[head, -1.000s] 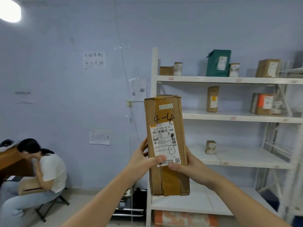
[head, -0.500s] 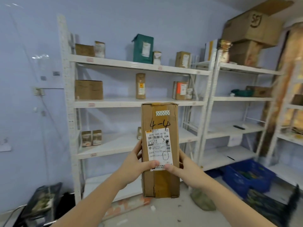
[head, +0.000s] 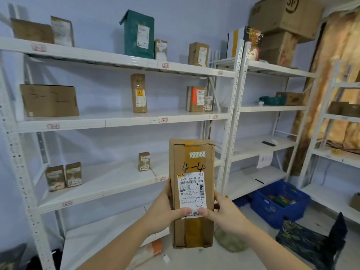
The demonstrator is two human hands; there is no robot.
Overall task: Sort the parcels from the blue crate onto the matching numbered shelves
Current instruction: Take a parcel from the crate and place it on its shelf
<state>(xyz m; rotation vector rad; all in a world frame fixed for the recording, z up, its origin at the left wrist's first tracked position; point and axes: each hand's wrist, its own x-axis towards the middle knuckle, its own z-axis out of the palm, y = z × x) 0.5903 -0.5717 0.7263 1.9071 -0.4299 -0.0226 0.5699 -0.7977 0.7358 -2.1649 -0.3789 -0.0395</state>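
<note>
Cardboard, tall and marked 4-4, the parcel (head: 191,191) stands upright between the left hand (head: 163,211) and right hand (head: 224,212), both wrapped round its lower half, thumbs pinching the label, so it could tip before reaching the white shelves (head: 120,121) beyond, or be misfiled there.

A tall cardboard parcel (head: 191,191) marked "4-4" is held upright by both hands: the left hand (head: 162,212) grips its left edge, the right hand (head: 224,213) its right edge, thumbs pressing the white label. Behind stand white shelves (head: 116,121) carrying boxes. A blue crate (head: 280,203) sits on the floor beside the right-hand shelf unit.
</note>
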